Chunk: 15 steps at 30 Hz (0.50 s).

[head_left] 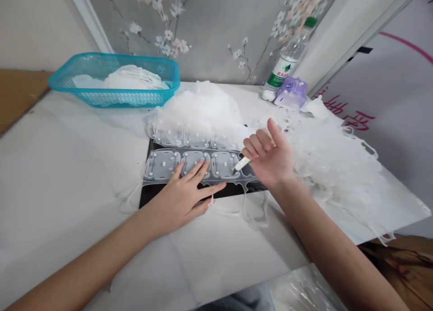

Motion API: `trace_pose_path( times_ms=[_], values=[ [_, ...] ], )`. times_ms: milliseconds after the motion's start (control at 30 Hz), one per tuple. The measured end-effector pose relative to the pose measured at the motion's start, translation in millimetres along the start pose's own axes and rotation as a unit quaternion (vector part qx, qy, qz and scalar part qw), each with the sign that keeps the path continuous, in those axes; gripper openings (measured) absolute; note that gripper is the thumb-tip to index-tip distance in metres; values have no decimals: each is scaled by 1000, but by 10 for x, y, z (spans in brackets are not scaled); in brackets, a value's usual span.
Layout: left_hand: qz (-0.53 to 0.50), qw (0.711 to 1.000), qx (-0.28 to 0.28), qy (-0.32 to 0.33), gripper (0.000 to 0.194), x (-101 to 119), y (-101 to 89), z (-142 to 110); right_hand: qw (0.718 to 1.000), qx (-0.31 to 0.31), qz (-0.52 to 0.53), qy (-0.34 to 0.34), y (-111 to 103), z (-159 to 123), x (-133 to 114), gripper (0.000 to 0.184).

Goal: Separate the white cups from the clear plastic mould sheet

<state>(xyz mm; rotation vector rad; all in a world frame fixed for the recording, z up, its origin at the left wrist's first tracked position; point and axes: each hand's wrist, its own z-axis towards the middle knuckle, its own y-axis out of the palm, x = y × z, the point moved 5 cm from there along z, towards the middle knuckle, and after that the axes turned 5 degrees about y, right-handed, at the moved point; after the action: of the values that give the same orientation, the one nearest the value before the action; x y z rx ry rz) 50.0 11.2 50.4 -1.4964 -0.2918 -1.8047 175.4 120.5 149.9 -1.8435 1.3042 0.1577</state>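
Note:
A translucent moulded sheet with a row of rounded-square pieces lies on a black mat. My left hand rests on it, fingers spread over the middle piece and the sheet's front edge. In my right hand is a white-handled craft knife, fingers curled round it and thumb raised. Its dark tip meets the right-hand piece near that piece's right edge. Loose strips of trimmed material hang off the front of the sheet. Behind it stands a pile of similar translucent sheets.
A blue basket with white translucent pieces stands at the back left. A heap of whitish scraps covers the right side. A water bottle and a purple tissue pack are against the back wall. The white table ends on the right.

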Motion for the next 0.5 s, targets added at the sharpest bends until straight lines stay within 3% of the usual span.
trace_pose_path(
  times_ms=[67,200,333,500],
  values=[
    [-1,1000,2,-1,45,3,-5,-1,998,-40,42,8,14,-2,-10,62],
    [-1,1000,6,-1,45,6,-10,-6,992,-69,105,31,42,-29,15,66],
    [4,1000,11,3,45,0,-7,-8,978,-74,183,62,99,-73,59,62],
    [4,1000,15,2,45,-1,5,2,971,-89,218,46,143,-114,76,53]
  ],
)
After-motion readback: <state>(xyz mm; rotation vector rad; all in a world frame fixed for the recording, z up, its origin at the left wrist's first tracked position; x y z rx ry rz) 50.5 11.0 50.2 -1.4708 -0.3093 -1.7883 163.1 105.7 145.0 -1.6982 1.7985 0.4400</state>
